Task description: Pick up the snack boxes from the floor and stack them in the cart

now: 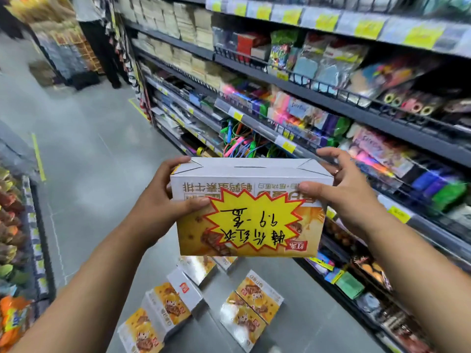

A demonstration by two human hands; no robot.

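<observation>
Holding one box point(251, 207) two-handed, up clear of the floor point(89, 154). Grip: left hand point(158, 202) clamps the left end, thumb on the front face touching the yellow price star point(254, 220), fingers round the back. The right hand point(351, 192) clamps the right end, thumb on the front, fingers hooked over the top rear edge. The box sits square between the palms, roughly level, with the print upside down to me.

My read: end grip with both hands because it's a wide, thin-card box. Squeezing the ends should spare the faces and keep it flat for stacking.

More of the same are on the floor below. There's a pile point(163, 312) lower left and a pair point(252, 309) right of it. A few more are partly hidden under the held one. The shelf point(331, 105) is close on the right. The cart is not in view, so the drop spot is unknown. I'll probably have to turn to find it.
</observation>
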